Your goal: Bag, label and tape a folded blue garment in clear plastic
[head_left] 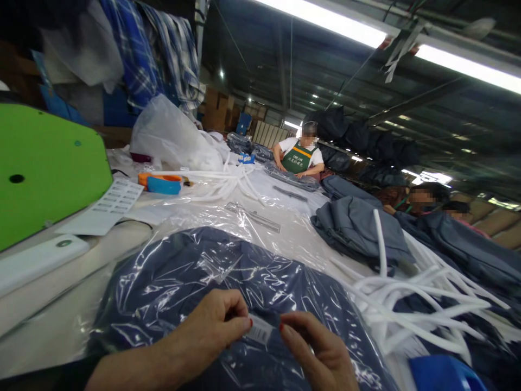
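- Head view: my left hand (pixel 211 326) and right hand (pixel 317 350) meet low in the frame, over a bagged navy garment (pixel 195 277).
- Between them, a small white label (pixel 259 329). Left fingers (pixel 240 324) pinch its left edge; right fingers (pixel 290 330) touch its right edge. Whether the right ones truly grip it, I cannot tell.
- Label lies flat on the clear plastic bag, on the near side of the garment, directly between both sets of fingertips.
- Garment rests on the tabletop (pixel 52 320), close to my body.
- Right of it: a tangle of white cords (pixel 411 296), touching the bag's edge.
- Beyond: a folded grey garment (pixel 358 228), an orange-and-blue tape dispenser (pixel 163 183), a sheet of stickers (pixel 118 196).
- Far left: a green machine housing (pixel 44 168).
- Far end of the tabletop: a person in a green apron (pixel 300 157), hands on cloth.
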Demonstrator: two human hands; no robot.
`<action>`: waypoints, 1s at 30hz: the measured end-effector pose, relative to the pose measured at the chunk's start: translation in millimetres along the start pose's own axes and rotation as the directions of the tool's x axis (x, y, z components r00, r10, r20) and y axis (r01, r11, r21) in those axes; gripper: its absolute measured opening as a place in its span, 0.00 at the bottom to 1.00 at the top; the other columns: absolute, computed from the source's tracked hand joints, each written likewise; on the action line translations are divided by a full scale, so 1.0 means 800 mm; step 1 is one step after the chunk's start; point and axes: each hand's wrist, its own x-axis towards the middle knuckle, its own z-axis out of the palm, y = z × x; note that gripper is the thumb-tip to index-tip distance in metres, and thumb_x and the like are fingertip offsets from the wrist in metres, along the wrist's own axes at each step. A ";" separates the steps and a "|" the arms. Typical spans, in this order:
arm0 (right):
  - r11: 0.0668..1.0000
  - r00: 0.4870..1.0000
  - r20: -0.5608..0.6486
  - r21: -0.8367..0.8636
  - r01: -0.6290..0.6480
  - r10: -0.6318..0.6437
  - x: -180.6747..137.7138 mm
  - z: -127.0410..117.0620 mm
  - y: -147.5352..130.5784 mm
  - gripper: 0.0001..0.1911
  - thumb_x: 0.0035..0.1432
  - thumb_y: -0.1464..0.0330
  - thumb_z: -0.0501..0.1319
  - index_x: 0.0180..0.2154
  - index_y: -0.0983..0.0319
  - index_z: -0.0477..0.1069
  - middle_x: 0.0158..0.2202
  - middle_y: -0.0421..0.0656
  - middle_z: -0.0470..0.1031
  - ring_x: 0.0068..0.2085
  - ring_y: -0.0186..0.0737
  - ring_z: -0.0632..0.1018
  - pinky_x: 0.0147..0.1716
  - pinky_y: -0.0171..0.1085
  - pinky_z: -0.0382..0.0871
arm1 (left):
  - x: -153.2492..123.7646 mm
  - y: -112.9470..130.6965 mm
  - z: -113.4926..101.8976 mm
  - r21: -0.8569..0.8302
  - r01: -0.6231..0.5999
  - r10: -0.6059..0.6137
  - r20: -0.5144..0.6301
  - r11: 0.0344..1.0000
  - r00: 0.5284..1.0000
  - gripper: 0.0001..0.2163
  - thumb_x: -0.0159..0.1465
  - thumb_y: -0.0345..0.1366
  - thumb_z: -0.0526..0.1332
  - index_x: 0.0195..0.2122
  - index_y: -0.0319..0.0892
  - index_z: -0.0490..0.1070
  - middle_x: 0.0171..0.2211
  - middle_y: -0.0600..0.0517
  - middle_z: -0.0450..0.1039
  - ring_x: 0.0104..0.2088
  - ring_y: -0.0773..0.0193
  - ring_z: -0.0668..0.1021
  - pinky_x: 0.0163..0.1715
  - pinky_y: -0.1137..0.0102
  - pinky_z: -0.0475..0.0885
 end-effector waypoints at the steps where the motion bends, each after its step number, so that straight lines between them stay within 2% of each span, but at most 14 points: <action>1: 0.999 0.999 0.048 0.019 -0.026 0.025 0.006 -0.001 -0.006 0.12 0.55 0.55 0.60 0.34 0.55 0.75 0.29 0.37 0.75 0.31 0.35 0.74 0.31 0.31 0.67 | 0.001 0.002 0.001 0.018 -0.019 0.019 0.000 1.000 1.000 0.09 0.50 0.42 0.56 0.23 0.41 0.64 0.19 0.59 0.60 0.22 0.69 0.62 0.24 0.73 0.57; 6: 0.998 0.969 0.247 -0.055 0.041 -0.026 0.030 0.000 -0.018 0.07 0.55 0.60 0.61 0.31 0.55 0.75 0.29 0.36 0.74 0.32 0.34 0.73 0.34 0.33 0.64 | 0.007 0.006 0.006 0.078 -0.045 0.044 0.021 0.996 0.999 0.09 0.51 0.42 0.56 0.24 0.40 0.65 0.21 0.58 0.61 0.24 0.69 0.63 0.26 0.72 0.59; 9: 0.991 0.965 0.264 -0.133 0.026 0.010 0.036 0.005 -0.016 0.10 0.56 0.61 0.58 0.27 0.58 0.72 0.26 0.37 0.71 0.31 0.34 0.71 0.32 0.35 0.62 | 0.010 0.001 0.007 0.057 -0.036 0.034 0.032 0.998 0.999 0.09 0.52 0.41 0.56 0.25 0.40 0.66 0.21 0.57 0.64 0.24 0.69 0.65 0.25 0.72 0.60; 11: 0.983 0.966 0.254 -0.184 -0.002 0.049 0.043 0.006 -0.015 0.12 0.55 0.60 0.56 0.26 0.59 0.69 0.25 0.38 0.70 0.29 0.35 0.70 0.31 0.35 0.60 | 0.009 -0.009 0.008 0.031 -0.031 0.030 0.024 0.999 0.999 0.11 0.55 0.41 0.56 0.33 0.39 0.69 0.23 0.56 0.67 0.24 0.68 0.69 0.24 0.73 0.64; 13: 0.974 0.969 0.238 -0.224 -0.009 0.064 0.056 0.002 -0.012 0.13 0.55 0.59 0.53 0.26 0.60 0.67 0.25 0.38 0.69 0.29 0.36 0.69 0.30 0.36 0.59 | 0.006 -0.027 0.012 0.128 -0.166 0.174 -0.049 0.978 0.984 0.17 0.59 0.40 0.55 0.48 0.38 0.66 0.28 0.54 0.72 0.25 0.67 0.73 0.26 0.72 0.69; 14: 0.971 0.971 0.228 -0.239 -0.011 0.068 0.066 -0.001 -0.010 0.13 0.55 0.59 0.53 0.26 0.60 0.67 0.25 0.38 0.68 0.29 0.36 0.68 0.30 0.36 0.59 | 0.005 -0.039 0.015 0.266 -0.293 0.321 -0.071 0.918 0.944 0.20 0.62 0.38 0.54 0.54 0.39 0.62 0.33 0.51 0.75 0.29 0.66 0.76 0.30 0.71 0.71; 15: 0.968 0.972 0.221 -0.250 -0.021 0.078 0.078 -0.005 -0.006 0.13 0.54 0.59 0.53 0.25 0.60 0.66 0.24 0.38 0.67 0.29 0.36 0.68 0.30 0.36 0.58 | 0.005 -0.053 0.020 0.440 -0.430 0.498 -0.047 0.788 0.866 0.22 0.63 0.37 0.54 0.58 0.40 0.58 0.39 0.47 0.76 0.34 0.64 0.77 0.34 0.70 0.73; 17: 0.964 0.967 0.227 -0.260 -0.054 0.115 0.104 -0.011 0.002 0.11 0.53 0.61 0.54 0.24 0.60 0.66 0.23 0.38 0.65 0.28 0.36 0.67 0.30 0.36 0.57 | 0.009 -0.087 0.035 0.718 -0.603 0.779 0.138 0.347 0.612 0.19 0.64 0.36 0.54 0.57 0.41 0.61 0.48 0.45 0.74 0.46 0.58 0.76 0.45 0.64 0.72; 18: 0.964 0.961 0.240 -0.257 -0.071 0.135 0.117 -0.013 0.007 0.11 0.52 0.62 0.55 0.24 0.61 0.66 0.22 0.37 0.65 0.28 0.35 0.66 0.30 0.36 0.57 | 0.014 -0.104 0.043 0.782 -0.608 0.831 0.244 0.135 0.499 0.16 0.65 0.37 0.54 0.54 0.42 0.65 0.49 0.46 0.73 0.50 0.56 0.74 0.49 0.61 0.70; 19: 0.964 0.954 0.258 -0.251 -0.084 0.150 0.129 -0.013 0.013 0.10 0.51 0.63 0.55 0.23 0.61 0.66 0.22 0.37 0.64 0.27 0.35 0.66 0.30 0.36 0.57 | 0.019 -0.122 0.052 0.813 -0.582 0.848 0.324 -0.022 0.420 0.14 0.65 0.37 0.54 0.51 0.43 0.67 0.50 0.48 0.73 0.52 0.54 0.72 0.53 0.58 0.66; 20: 0.965 0.948 0.276 -0.244 -0.093 0.161 0.138 -0.011 0.018 0.09 0.51 0.64 0.56 0.23 0.61 0.66 0.22 0.36 0.64 0.27 0.34 0.66 0.30 0.35 0.57 | 0.024 -0.138 0.060 0.830 -0.543 0.848 0.373 -0.123 0.378 0.13 0.66 0.38 0.53 0.50 0.45 0.69 0.50 0.50 0.73 0.52 0.55 0.72 0.56 0.55 0.62; 22: 0.967 0.933 0.314 -0.232 -0.102 0.174 0.152 -0.003 0.029 0.08 0.50 0.66 0.57 0.23 0.61 0.66 0.21 0.36 0.64 0.27 0.33 0.65 0.29 0.34 0.56 | 0.033 -0.161 0.073 0.855 -0.479 0.850 0.392 -0.196 0.352 0.13 0.67 0.37 0.51 0.51 0.48 0.69 0.50 0.53 0.73 0.52 0.57 0.71 0.61 0.51 0.50; 25: 0.967 0.903 0.383 -0.226 -0.115 0.197 0.159 0.010 0.044 0.07 0.49 0.67 0.58 0.22 0.62 0.66 0.20 0.35 0.63 0.25 0.32 0.65 0.27 0.33 0.56 | 0.035 -0.170 0.080 0.887 -0.441 0.898 0.299 -0.137 0.323 0.11 0.67 0.37 0.53 0.49 0.53 0.70 0.46 0.57 0.74 0.49 0.59 0.73 0.63 0.50 0.44; 30: 0.960 0.874 0.432 -0.251 -0.122 0.224 0.161 0.019 0.062 0.07 0.50 0.68 0.59 0.23 0.62 0.68 0.20 0.35 0.66 0.24 0.32 0.66 0.26 0.33 0.56 | 0.022 -0.146 0.071 0.887 -0.426 0.843 0.361 -0.178 0.398 0.13 0.67 0.36 0.54 0.51 0.57 0.68 0.46 0.61 0.74 0.47 0.64 0.75 0.62 0.59 0.52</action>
